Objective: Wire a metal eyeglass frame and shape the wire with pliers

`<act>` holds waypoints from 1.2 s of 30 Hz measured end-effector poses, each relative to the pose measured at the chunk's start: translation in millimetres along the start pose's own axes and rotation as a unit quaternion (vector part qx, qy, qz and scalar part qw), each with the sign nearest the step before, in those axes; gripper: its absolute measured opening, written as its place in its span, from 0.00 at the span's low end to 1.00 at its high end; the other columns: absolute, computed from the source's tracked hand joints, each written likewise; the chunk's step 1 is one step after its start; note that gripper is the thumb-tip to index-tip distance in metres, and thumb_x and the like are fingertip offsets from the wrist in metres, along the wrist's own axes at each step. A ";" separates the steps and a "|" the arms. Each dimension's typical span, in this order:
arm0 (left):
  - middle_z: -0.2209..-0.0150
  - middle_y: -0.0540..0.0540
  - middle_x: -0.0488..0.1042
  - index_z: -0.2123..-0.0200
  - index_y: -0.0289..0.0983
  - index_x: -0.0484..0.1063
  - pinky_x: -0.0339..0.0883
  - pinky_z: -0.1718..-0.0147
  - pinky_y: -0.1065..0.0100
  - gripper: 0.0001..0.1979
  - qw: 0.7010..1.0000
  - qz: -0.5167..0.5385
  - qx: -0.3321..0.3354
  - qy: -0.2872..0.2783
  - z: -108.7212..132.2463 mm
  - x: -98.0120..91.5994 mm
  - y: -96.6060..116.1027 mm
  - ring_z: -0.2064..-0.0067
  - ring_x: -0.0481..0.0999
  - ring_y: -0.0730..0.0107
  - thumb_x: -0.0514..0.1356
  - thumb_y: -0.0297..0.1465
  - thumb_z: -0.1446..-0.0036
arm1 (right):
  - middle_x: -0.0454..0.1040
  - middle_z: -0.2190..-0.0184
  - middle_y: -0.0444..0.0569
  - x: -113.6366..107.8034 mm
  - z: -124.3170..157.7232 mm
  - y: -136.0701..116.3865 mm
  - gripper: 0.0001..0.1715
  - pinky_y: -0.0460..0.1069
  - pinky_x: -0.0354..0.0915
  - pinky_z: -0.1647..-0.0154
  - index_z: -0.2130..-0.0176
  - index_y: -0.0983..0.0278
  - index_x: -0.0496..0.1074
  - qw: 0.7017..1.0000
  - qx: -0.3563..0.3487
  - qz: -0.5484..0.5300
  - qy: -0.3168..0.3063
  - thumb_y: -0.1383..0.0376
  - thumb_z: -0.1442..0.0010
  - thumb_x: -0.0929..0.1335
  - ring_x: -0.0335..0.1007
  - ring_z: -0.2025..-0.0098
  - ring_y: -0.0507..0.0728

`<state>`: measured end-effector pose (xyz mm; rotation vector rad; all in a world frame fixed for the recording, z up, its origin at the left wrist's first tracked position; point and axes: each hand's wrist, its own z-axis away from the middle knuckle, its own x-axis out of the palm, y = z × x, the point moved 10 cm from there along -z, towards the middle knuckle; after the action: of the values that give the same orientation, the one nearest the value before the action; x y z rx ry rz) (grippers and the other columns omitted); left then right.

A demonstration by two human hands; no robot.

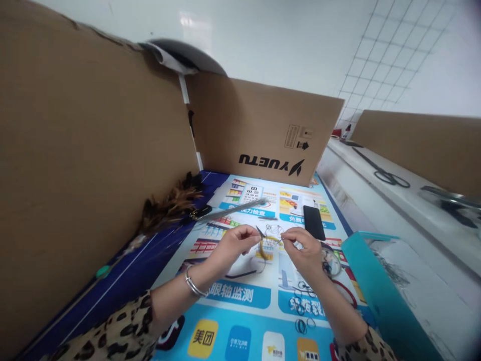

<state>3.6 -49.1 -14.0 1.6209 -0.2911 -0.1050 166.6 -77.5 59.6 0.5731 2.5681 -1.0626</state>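
Observation:
Near the middle of the mat, my left hand is closed in a pinch, thumb against forefinger. At its fingertips is a small feather-like piece, dark at the pointed tip and yellowish brown along its curved lower part. Facing it, my right hand pinches the end of a thin dark strand; whether this is thread or wire I cannot tell. Just beyond the fingertips lie thin dark loops on the mat. A bundle of thin grey wires stretches behind my left hand.
Brown feathers lie by the left cardboard wall. A black phone is behind my right hand. Black rings and a round clear container sit near my right forearm, beside a teal box. Scissors rest on the ledge.

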 end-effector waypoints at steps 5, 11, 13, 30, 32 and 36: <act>0.82 0.55 0.59 0.71 0.34 0.67 0.48 0.80 0.76 0.13 0.990 0.079 -0.105 0.045 21.4 -15.4 -56.2 0.80 0.56 0.80 0.59 0.39 0.48 | 0.74 0.70 0.49 28.9 24.2 11.0 0.10 0.52 0.68 0.62 0.69 0.62 0.74 0.999 0.019 0.002 -0.037 0.74 0.46 0.65 0.70 0.65 0.55; 0.82 0.55 0.59 0.70 0.34 0.69 0.48 0.80 0.75 0.15 0.986 0.072 -0.142 0.039 24.9 -19.8 -73.4 0.80 0.56 0.79 0.60 0.41 0.49 | 0.74 0.70 0.49 45.0 48.7 21.7 0.12 0.53 0.69 0.61 0.66 0.60 0.74 0.998 0.025 -0.019 -0.056 0.75 0.47 0.65 0.71 0.63 0.56; 0.82 0.55 0.58 0.71 0.34 0.69 0.47 0.80 0.75 0.15 0.986 0.065 -0.148 0.037 24.2 -19.6 -77.0 0.80 0.55 0.80 0.61 0.42 0.50 | 0.74 0.69 0.49 47.8 54.3 26.3 0.13 0.53 0.69 0.60 0.66 0.60 0.74 0.997 0.031 -0.025 -0.061 0.75 0.47 0.65 0.71 0.63 0.56; 0.84 0.55 0.58 0.74 0.32 0.69 0.43 0.82 0.76 0.14 0.975 0.066 -0.211 -0.017 24.1 -11.8 -97.0 0.82 0.52 0.82 0.63 0.39 0.52 | 0.75 0.67 0.49 55.0 61.8 35.4 0.12 0.52 0.70 0.62 0.64 0.59 0.74 0.994 0.059 -0.061 -0.063 0.73 0.45 0.65 0.71 0.62 0.56; 0.85 0.56 0.57 0.75 0.33 0.68 0.43 0.83 0.76 0.14 0.974 0.067 -0.216 -0.018 24.9 -11.0 -96.3 0.82 0.52 0.82 0.63 0.39 0.52 | 0.74 0.67 0.49 57.4 63.5 38.2 0.10 0.52 0.69 0.62 0.64 0.60 0.73 0.992 0.083 -0.062 -0.069 0.72 0.44 0.65 0.70 0.63 0.55; 0.85 0.55 0.57 0.77 0.33 0.66 0.43 0.82 0.75 0.13 0.973 0.080 -0.215 -0.022 25.4 -9.8 -91.1 0.82 0.52 0.81 0.62 0.38 0.51 | 0.72 0.68 0.48 58.1 69.1 51.7 0.11 0.49 0.68 0.64 0.59 0.60 0.71 0.984 0.157 -0.061 -0.059 0.69 0.44 0.65 0.69 0.67 0.54</act>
<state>-0.7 -67.1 -107.3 1.1622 -0.4023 -0.0758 148.7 -79.8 -42.8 0.4138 2.3742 -1.5125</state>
